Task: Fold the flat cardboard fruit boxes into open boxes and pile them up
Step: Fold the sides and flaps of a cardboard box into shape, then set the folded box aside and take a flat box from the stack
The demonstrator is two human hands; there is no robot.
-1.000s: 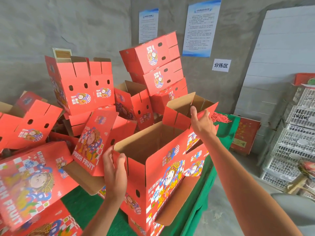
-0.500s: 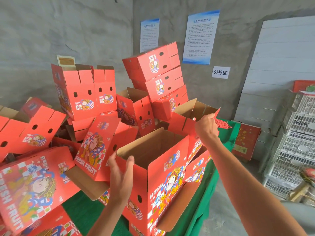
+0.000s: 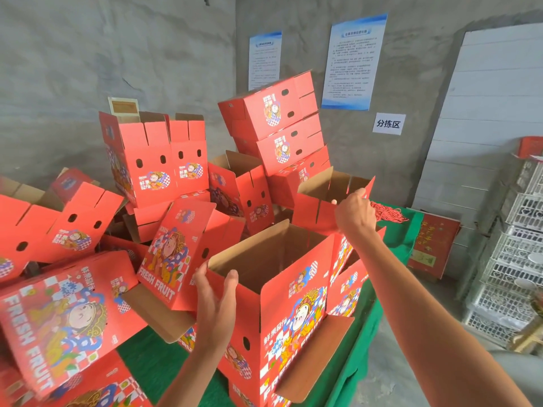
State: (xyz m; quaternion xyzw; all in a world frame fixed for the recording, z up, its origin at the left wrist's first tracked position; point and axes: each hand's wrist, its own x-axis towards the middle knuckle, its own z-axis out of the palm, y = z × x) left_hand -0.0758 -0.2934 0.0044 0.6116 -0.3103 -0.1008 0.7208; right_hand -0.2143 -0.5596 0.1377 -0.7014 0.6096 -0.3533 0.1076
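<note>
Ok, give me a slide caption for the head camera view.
Left hand steadies an open red fruit box; right hand grips another's flap.

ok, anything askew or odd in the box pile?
Yes. The stack of three boxes at the back leans left, and several boxes at left lie tipped on their sides rather than piled squarely. No damage visible.

Both forearms are bare to the frame's edge, and the left hand [image 3: 216, 304] and right hand [image 3: 354, 212] are bare and ringless.
</note>
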